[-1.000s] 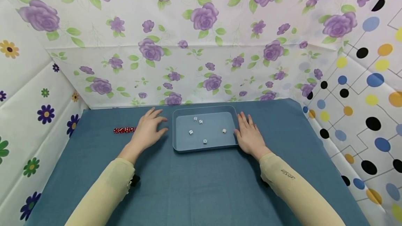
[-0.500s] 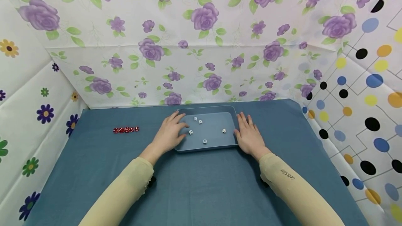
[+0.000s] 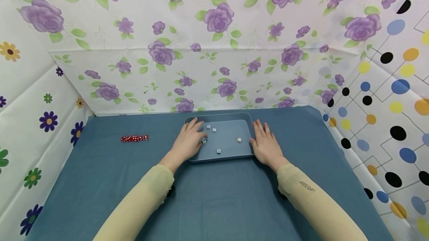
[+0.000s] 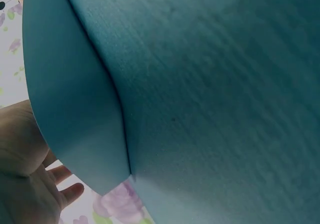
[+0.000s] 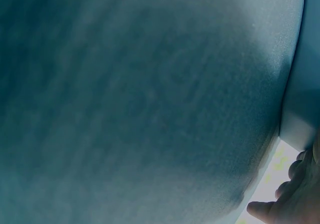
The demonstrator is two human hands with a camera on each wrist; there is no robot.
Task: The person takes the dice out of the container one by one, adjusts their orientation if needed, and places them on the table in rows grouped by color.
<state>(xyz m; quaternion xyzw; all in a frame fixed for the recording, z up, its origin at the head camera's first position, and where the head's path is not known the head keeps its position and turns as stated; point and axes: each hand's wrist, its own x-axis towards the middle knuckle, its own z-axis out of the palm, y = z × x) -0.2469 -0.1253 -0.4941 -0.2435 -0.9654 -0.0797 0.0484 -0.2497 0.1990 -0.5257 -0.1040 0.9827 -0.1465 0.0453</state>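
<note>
In the head view, a blue-grey rectangular tray (image 3: 231,157) lies on the table with several small white dice in it. My left hand (image 3: 186,141) reaches over the tray's left side, thumb and forefinger spread at either side of the leftmost white die (image 3: 203,142). Against the tray's right edge lies my right hand (image 3: 267,146), fingers straight and pointing away from me. The left wrist view has the tray's outer wall (image 4: 80,93) with my left fingers beyond it. At the right wrist view's lower right, my right fingers (image 5: 283,190) show beside the tray.
Several red dice (image 3: 135,138) stand in a row on the blue tablecloth (image 3: 214,200), left of the tray. Two more white dice (image 3: 214,130) sit close together toward the tray's back. A flowered sheet (image 3: 207,77) rises behind the table, with patterned sheets at both sides.
My left hand has moved right, from beside the red dice to over the tray's left side, uncovering the end of the red row. My right hand stays at the tray's right edge.
</note>
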